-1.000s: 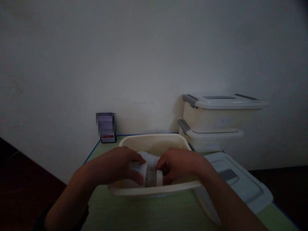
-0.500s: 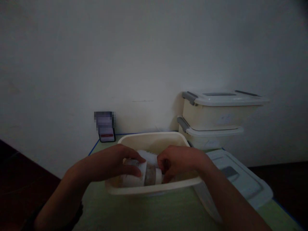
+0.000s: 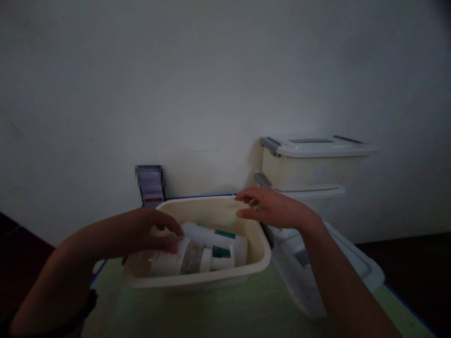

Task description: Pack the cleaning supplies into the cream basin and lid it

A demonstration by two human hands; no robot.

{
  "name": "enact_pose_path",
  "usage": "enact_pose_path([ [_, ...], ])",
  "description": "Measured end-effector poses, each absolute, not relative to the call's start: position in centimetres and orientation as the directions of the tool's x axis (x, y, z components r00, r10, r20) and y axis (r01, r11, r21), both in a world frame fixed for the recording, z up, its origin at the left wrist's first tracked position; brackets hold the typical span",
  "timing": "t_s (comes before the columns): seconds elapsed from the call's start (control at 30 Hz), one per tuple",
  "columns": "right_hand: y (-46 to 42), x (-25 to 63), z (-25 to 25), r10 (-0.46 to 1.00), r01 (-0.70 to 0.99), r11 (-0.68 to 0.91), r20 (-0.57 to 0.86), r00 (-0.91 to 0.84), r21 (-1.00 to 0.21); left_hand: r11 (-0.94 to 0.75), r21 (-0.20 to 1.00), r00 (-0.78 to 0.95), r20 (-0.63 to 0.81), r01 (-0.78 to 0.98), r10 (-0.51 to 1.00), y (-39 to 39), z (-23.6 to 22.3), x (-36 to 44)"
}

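My left hand (image 3: 151, 232) reaches into a cream plastic bin (image 3: 197, 281), thumb and fingers curled over the left end of a white cylindrical bottle (image 3: 165, 264) with a clear band. The bottle lies on its side. Behind it a larger white bottle (image 3: 207, 234) with a green label patch also lies on its side. A small white piece with a green patch (image 3: 221, 256) sits at the first bottle's right end. Over the bin's back right rim hovers my right hand (image 3: 268, 206), fingers apart and holding nothing.
Two lidded cream boxes (image 3: 310, 169) are stacked at the back right by the wall. A loose white lid (image 3: 355, 263) lies right of the bin, under my right forearm. Behind the bin's left corner a phone (image 3: 151, 185) stands upright on the green tabletop (image 3: 190, 310).
My right hand has lifted out of the bin toward its back right rim and opened. The bin has shifted left, with my left hand still at the bottle. Green label patches now show.
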State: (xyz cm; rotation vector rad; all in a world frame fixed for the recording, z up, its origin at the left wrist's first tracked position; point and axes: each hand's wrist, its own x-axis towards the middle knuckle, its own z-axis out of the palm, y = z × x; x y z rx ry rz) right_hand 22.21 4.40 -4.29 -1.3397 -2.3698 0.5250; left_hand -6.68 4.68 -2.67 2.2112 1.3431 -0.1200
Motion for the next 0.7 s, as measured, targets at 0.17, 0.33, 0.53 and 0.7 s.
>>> enact_pose_path([
  [0.17, 3.6, 19.3, -6.2, 0.845, 0.798, 0.523, 0.059, -0.531, -0.301, -0.504, 0.356, 0.568, -0.101, 0.787, 0.817, 5.5, -4.6, -6.2],
  [0.33, 4.3, 17.2, -7.9, 0.875, 0.863, 0.476, 0.192, -0.445, -0.170, -0.542, 0.292, 0.572, -0.022, 0.788, 0.820, 6.4, -6.3, -5.2],
  [0.53, 6.1, 18.3, -8.2, 0.853, 0.785, 0.511, 0.315, -0.416, -0.349, -0.612, 0.257, 0.646, -0.066, 0.748, 0.761, 6.2, -6.5, -4.0],
  [0.7, 6.0, 18.2, -8.4, 0.848, 0.776, 0.521, 0.316, -0.425, -0.355, -0.633, 0.266, 0.668, -0.065, 0.727, 0.741, 6.1, -6.6, -3.7],
])
